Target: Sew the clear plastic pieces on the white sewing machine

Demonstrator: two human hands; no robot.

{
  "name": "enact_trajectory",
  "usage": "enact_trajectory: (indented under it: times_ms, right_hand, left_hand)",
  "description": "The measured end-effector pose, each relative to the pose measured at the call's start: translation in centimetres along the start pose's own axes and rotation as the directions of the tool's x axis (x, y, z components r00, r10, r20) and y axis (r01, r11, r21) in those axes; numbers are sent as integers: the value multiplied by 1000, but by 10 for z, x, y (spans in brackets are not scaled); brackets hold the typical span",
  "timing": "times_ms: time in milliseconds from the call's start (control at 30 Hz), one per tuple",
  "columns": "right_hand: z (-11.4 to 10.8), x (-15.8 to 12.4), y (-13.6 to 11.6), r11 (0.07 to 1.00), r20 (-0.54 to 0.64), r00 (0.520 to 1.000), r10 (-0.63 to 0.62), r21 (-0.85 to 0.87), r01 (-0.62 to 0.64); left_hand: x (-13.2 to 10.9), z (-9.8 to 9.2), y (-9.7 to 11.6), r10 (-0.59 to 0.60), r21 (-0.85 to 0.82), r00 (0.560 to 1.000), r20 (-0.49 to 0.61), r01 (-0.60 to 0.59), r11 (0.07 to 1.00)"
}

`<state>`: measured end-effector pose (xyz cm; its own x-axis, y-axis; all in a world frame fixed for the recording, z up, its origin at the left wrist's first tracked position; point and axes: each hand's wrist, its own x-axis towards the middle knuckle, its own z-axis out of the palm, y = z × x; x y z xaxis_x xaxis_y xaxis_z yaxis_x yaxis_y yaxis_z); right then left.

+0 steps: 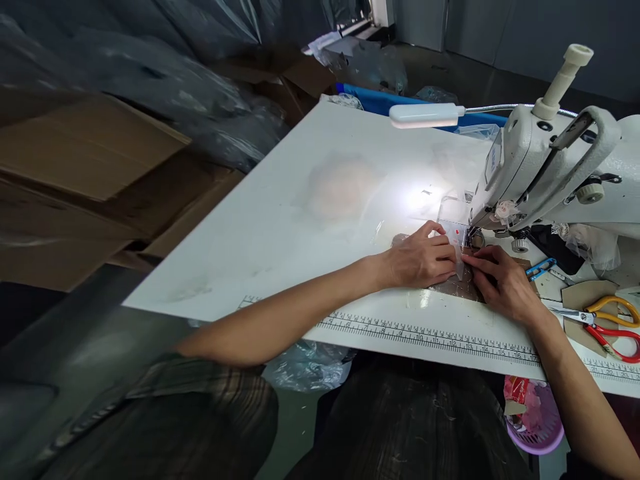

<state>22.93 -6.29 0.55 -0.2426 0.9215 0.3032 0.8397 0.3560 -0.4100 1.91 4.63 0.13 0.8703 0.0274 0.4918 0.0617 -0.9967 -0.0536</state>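
A small piece of sheer white fabric with red specks lies under the needle area of a white sewing machine. My left hand rests palm down on the left side of this piece, its fingers bent and closed over the edge. From the right, my right hand has thumb and forefinger closed at the fabric's near right edge, close to the presser foot. Beneath both hands is a brown, shiny patch on the tabletop. The fingertips partly hide the fabric.
The white table carries a printed ruler along its front edge. Right of my right hand lie blue thread snips, yellow-handled scissors and red-handled scissors. A lamp shines overhead. Cardboard boxes stand left; a purple basket sits below.
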Motion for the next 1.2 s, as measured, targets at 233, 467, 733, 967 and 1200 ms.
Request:
enact_trajectory:
  times_ms: [233,467,733,967,1200]
  right_hand:
    - [-6,-1,0,989,-49,993,111,103,-106]
    - [-6,-5,-6,997,92,994,-58,-40,62]
    - [-4,-6,-8,988,101,991,-93,-117,105]
    - [-4,-6,-9,983,92,991,-96,-147,109]
    - [-3,-6,-11,973,75,988,-134,-177,146]
  left_hand:
    - [1,-1,-2,29,26,998,49,-30,999]
    - [3,0,0,-51,-39,994,97,55,998]
    - [2,-7,-5,-149,-161,988,46,155,975]
    - [1,5,-5,-198,-35,979,-43,197,980]
    - [-2,10,-3,-145,60,989,-19,146,987]
